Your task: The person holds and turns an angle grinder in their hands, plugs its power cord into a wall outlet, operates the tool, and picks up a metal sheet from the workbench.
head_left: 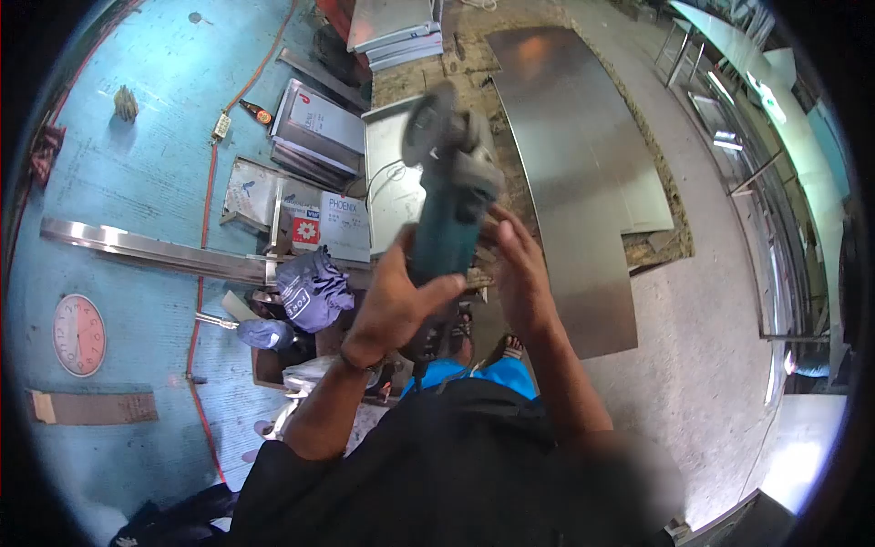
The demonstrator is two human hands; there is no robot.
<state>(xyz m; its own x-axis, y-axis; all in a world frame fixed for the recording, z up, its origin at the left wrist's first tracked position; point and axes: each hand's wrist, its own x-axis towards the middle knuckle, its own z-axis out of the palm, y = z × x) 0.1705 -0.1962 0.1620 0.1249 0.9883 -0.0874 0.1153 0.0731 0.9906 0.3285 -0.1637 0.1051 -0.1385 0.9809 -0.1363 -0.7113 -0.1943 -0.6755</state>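
A teal angle grinder (444, 235) with a grey metal head and a round disc (428, 126) is held upright in front of my body, slightly blurred. My left hand (394, 308) wraps around its body, the thumb lying across the front. Beside the grinder's right side is my right hand (522, 273), its fingers stretched out and apart; whether the fingertips touch the tool I cannot tell. Below my left hand the tool's rear end runs down toward my waist. Behind the grinder lies a pale sheet panel (390, 150) on the worn bench.
A large metal sheet (583, 182) lies on the worn wooden bench at right. Left of the bench are stacked boxes (319, 128), a purple cloth (314, 287) and a long metal channel (146, 246). A clock (79, 335) and a red cable (208, 182) are on the blue wall.
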